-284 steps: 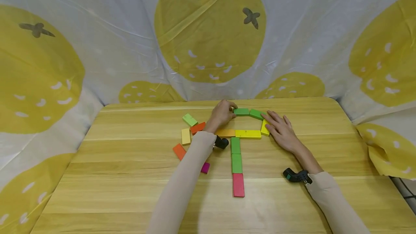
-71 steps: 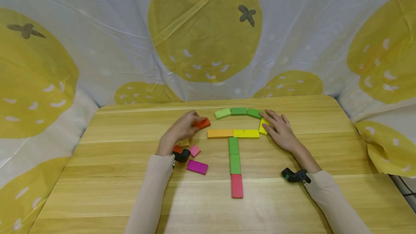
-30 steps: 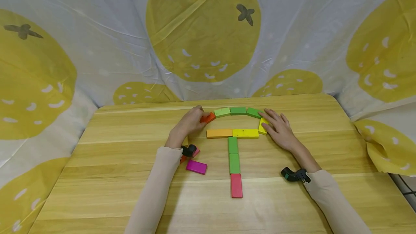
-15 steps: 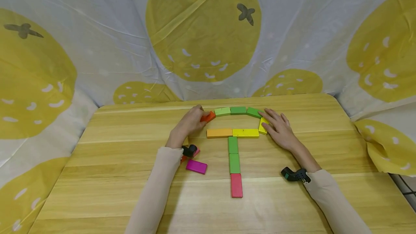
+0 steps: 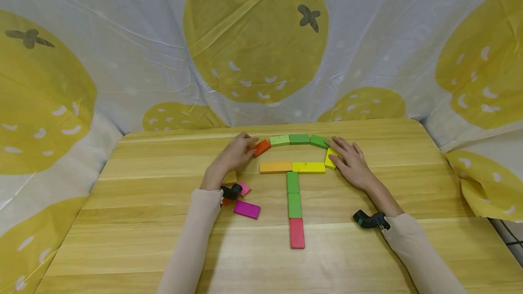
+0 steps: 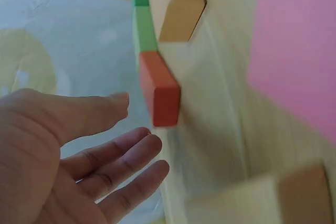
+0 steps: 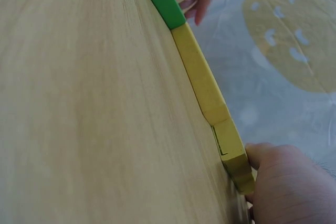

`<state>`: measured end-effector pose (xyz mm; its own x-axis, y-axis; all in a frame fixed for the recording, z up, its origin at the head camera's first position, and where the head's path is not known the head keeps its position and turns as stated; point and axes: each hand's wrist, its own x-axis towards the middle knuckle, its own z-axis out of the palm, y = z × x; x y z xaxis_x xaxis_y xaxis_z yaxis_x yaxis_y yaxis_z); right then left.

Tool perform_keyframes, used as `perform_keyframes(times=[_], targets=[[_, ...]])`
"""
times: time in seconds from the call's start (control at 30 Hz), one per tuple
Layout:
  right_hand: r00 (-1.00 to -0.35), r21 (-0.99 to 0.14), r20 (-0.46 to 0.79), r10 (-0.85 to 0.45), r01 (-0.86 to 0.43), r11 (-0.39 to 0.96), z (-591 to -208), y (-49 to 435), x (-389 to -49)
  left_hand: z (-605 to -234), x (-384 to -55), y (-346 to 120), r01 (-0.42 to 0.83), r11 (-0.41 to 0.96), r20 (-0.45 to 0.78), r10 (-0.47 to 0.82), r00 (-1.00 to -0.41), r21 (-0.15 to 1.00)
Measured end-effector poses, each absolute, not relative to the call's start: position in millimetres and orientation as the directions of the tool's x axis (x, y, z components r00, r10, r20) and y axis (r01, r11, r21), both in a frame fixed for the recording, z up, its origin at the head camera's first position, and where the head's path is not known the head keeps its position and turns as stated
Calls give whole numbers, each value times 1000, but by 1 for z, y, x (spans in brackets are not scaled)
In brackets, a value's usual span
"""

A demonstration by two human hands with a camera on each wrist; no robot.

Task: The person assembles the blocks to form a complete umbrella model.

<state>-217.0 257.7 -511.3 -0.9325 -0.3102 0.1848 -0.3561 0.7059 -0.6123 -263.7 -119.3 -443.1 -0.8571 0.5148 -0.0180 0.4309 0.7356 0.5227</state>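
My left hand [image 5: 234, 153] is just left of a red-orange block [image 5: 262, 148]; in the left wrist view its fingers are spread and stand apart from that block. The block meets a light green block [image 5: 279, 140], followed by two darker green ones [image 5: 299, 139] and a small yellow block [image 5: 330, 158], in an arc. My right hand [image 5: 351, 164] rests at the arc's right end, fingers extended, touching the yellow block and the nearest green one. Below the arc, an orange block [image 5: 275, 167] and a long yellow block [image 5: 308, 167] form a bar. Two green blocks and a red block [image 5: 297, 233] run down from it.
Loose blocks lie by my left wrist: a purple one [image 5: 247, 209], a pink one [image 5: 244, 189], a tan one [image 5: 230, 178] and a partly hidden orange-red one. A white curtain with yellow fruit [image 5: 255, 35] hangs behind the wooden table [image 5: 359, 257].
Over these frames my left hand added the light green block, then the red-orange block, to the arc. Just now it released the red-orange block and drew slightly left. My right hand stayed in place.
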Motion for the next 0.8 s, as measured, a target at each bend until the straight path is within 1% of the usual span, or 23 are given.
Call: perform_keyframes(times=[0.1,0.2,0.3,0.43,0.6,0.8], targets=[[-931,-613,191,-311,-361,703,-512,258,-217,-440,-258,-136,404,720,-12,496,-868,564],[-929,-610,195,-314,-366,703,-512,258,-218,-435,-248,-154,341,722,-61,468,-882,602],[-930,-610,191,-314,-363,705,-511,259,-217,-432,-239,-169,302,722,-103,458,-883,622],[-934,-614,185,-306,-352,706,-510,260,-216,-430,-229,-180,298,731,-145,475,-868,614],[-933,-615,186,-309,-355,704,-511,259,-216,-428,-222,-188,312,763,-180,483,-857,566],[-934,-619,179,-309,-351,702,-512,259,-216,-429,-219,-194,341,769,-172,497,-850,541]])
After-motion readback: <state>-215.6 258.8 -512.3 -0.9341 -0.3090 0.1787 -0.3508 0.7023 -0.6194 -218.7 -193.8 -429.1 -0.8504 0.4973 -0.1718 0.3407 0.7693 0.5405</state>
